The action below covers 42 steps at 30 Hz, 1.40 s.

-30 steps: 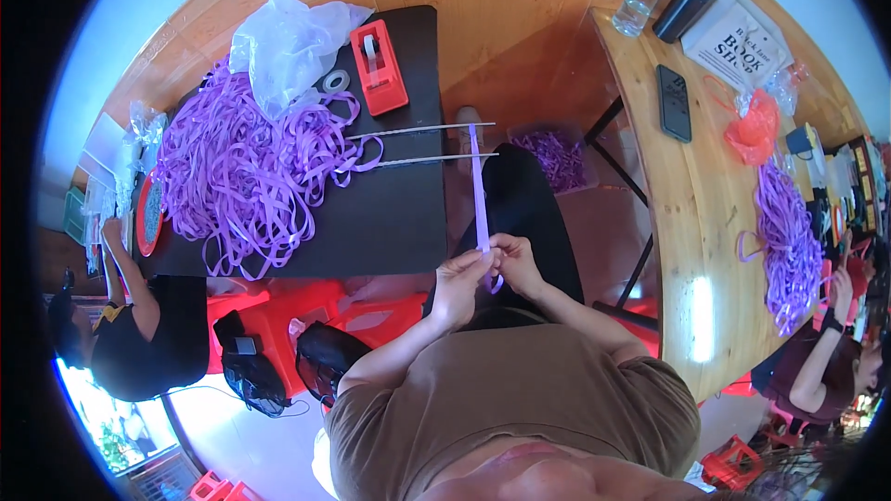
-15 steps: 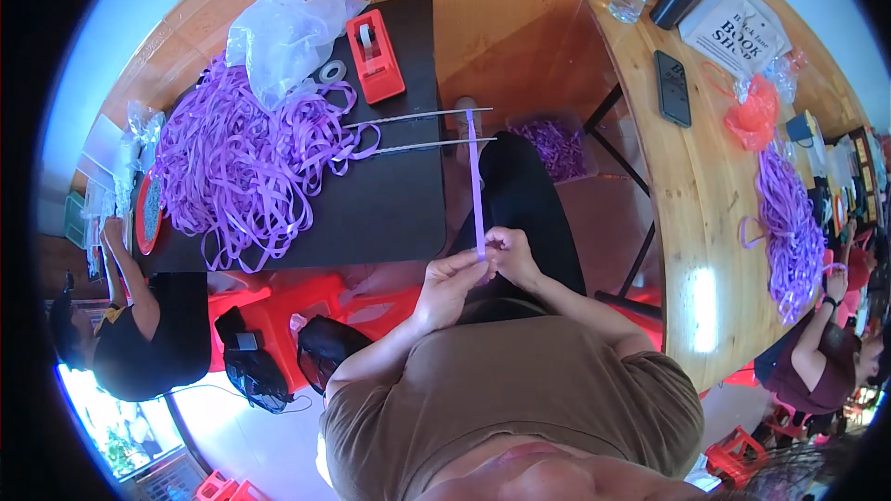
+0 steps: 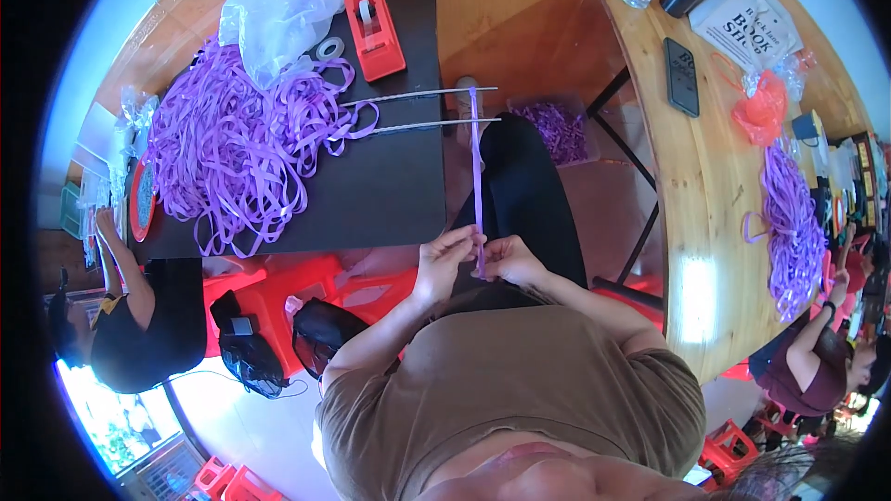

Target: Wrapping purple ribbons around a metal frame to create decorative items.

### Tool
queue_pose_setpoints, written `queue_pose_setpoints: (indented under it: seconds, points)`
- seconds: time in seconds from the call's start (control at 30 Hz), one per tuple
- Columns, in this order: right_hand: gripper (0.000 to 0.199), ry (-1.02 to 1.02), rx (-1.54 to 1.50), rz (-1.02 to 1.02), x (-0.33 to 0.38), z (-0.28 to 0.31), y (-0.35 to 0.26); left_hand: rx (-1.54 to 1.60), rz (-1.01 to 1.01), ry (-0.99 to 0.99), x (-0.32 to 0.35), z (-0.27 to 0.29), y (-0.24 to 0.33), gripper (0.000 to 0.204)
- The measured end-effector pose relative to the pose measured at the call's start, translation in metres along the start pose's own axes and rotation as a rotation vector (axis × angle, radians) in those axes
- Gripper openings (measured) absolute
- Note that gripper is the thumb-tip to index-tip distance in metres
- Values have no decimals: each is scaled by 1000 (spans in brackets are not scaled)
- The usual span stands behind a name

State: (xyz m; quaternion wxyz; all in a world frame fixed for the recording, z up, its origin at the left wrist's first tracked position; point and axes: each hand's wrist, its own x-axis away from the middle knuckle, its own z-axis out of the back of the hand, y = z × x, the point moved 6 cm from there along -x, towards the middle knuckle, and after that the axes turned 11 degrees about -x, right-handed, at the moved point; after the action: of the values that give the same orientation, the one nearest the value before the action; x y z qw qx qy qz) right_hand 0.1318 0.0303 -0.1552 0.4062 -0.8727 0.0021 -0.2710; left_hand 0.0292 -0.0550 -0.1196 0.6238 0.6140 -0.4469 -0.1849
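Note:
A narrow purple ribbon [image 3: 477, 167] runs from two thin metal rods [image 3: 418, 124] down toward my lap. My left hand [image 3: 447, 260] pinches it between thumb and fingers. Just beside it, my right hand [image 3: 515, 260] has its fingertips closed on the ribbon's lower end. The rods stick out past the right edge of the black table [image 3: 371, 204], one above the other. On that table a large tangled heap of purple ribbon [image 3: 241, 148] lies close to the rods.
A red tape dispenser [image 3: 376, 32], a tape roll [image 3: 329, 48] and a clear plastic bag [image 3: 283, 19] lie at the table's back. Rightward, a wooden table [image 3: 687, 213] bears a phone [image 3: 681, 77] and another ribbon bundle [image 3: 794, 232]. Below stands a bin of purple scraps [image 3: 552, 133]. Co-workers sit either side.
My left hand has shifted slightly up along the ribbon. My right hand has moved lower, and the ribbon's end now shows between the hands. The whole view has tilted slightly.

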Motion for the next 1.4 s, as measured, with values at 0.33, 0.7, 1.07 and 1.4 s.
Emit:
queue_pose_setpoints:
  seconds: [0.33,0.7,1.07,1.4]
  points:
    - [8,0,106,-2,-2,9,9,-391,40,-198,13,5,-17,18]
    - [8,51,120,-44,-2,8,4,-549,-110,-76,10,2,-26,19]
    - [7,-19,77,4,2,-2,0,-30,159,-186,-14,-1,-14,8]
    - [10,-81,112,-22,5,-1,2,165,-159,204,-52,-16,-2,15]
